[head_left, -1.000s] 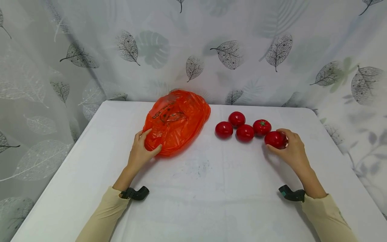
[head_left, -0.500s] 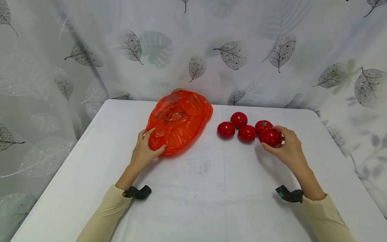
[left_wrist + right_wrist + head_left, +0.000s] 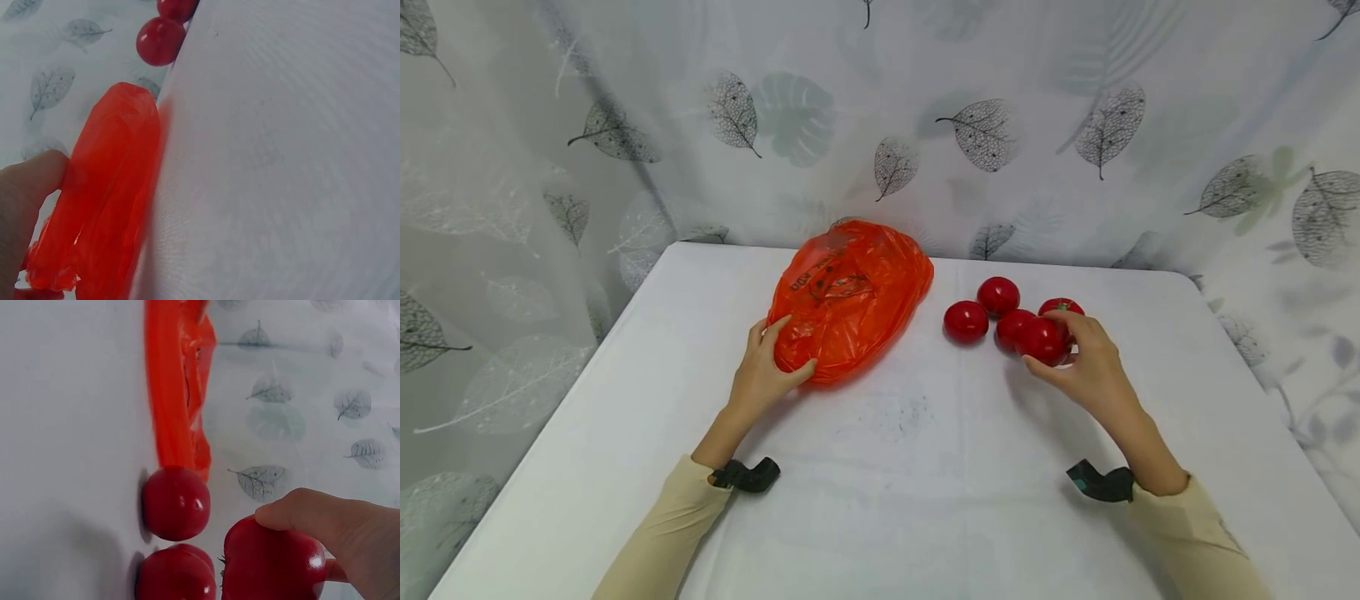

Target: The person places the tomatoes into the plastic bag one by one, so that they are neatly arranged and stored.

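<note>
The right hand [image 3: 1092,364] clasps a tomato [image 3: 1042,342] right of the frame's centre; the orange bag [image 3: 857,304] lies leftward, upper centre, its lower-left edge held by the left hand [image 3: 761,377]

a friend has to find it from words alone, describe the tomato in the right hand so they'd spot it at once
On the white table, look right of the orange-red bag to four red tomatoes. At their near side, the right hand grips a fifth tomato. It alone is held, raised off the table while the other four rest on it.
</note>
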A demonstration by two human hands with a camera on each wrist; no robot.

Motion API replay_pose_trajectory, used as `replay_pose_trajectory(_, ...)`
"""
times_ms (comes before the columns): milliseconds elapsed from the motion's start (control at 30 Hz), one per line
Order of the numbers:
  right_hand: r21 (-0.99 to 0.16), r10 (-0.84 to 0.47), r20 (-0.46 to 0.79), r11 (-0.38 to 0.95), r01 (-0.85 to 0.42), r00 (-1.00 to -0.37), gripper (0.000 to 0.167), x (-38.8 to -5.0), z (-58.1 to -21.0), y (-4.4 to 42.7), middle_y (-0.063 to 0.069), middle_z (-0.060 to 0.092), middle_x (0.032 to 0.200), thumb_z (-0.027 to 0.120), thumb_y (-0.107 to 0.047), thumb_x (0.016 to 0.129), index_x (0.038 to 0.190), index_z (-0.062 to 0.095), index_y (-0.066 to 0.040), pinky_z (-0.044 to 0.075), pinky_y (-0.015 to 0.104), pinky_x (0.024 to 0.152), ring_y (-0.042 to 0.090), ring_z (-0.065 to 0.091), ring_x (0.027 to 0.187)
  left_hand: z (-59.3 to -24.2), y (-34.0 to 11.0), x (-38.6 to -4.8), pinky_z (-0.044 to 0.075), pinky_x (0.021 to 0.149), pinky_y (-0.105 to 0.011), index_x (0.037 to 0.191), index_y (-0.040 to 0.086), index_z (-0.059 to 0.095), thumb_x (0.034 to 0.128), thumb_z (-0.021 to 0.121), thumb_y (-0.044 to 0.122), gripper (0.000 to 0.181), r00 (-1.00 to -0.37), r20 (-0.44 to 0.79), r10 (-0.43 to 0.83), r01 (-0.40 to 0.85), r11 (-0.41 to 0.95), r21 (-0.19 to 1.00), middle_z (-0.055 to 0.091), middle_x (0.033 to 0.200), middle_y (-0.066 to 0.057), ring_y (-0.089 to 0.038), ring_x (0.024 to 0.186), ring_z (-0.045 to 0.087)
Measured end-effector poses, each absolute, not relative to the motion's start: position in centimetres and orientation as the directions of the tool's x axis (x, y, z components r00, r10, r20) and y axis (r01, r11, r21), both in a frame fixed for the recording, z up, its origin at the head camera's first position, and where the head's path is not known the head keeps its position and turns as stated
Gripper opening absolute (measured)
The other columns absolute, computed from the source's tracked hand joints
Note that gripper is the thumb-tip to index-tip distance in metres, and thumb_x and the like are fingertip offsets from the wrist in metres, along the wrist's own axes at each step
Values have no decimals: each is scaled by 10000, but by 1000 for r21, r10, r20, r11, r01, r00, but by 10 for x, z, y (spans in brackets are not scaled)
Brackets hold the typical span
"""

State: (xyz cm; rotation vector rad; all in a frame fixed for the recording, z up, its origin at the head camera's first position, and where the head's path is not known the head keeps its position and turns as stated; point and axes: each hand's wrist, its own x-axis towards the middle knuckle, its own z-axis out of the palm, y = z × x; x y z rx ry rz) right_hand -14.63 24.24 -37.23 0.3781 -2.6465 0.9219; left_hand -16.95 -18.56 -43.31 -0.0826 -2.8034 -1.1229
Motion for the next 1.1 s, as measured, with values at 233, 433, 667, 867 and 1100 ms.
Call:
replay_pose_trajectory(233,-567,-191,371,729,-384,-909,681,-150,-369,222,256,530,1219,837,-57,711,1291,493,34,551,592,743,416,509,1103,-434,-185,-170,437,982,-607,1480,113,358,814,738,355,803,-993,118,10,89,722,687,241,1515,-183,-414,1276,433)
replay_pose_trajectory(433,-578,-216,337,721,-383,-916,662,-156,-370,205,248,519,1271,831,-98,732,1300,503,-3,528,613,805,415,476,1174,-435,-184,-169,451,967,-601,1477,113,362,804,743,354,810,-993,120,9,89,729,678,249,1511,-179,-408,1272,440)
replay_pose_trajectory(667,-584,-265,323,700,-411,-909,685,-164,-376,190,240,506,1299,838,-91,712,1303,503,-10,523,604,835,410,458,1210,-433,-184,-168,462,954,-598,1474,113,366,801,744,354,808,-992,126,4,89,734,673,251,1507,-173,-404,1269,445)
replay_pose_trajectory(867,-591,-289,320,684,-428,-902,702,-173,-381,177,227,505,1319,854,-113,702,1307,512,-16,542,568,826,392,472,1200,-434,-184,-171,457,964,-597,1471,120,379,798,747,360,803,-991,134,2,94,728,679,259,1504,-169,-406,1254,460)
replay_pose_trajectory(1100,-604,-325,303,661,-444,-896,689,-179,-380,158,202,514,1307,858,-144,707,1302,524,-48,544,547,841,363,475,1206,-433,-184,-171,453,966,-603,1468,139,389,794,749,372,799,-992,125,-2,85,727,681,259,1508,-158,-405,1254,465)
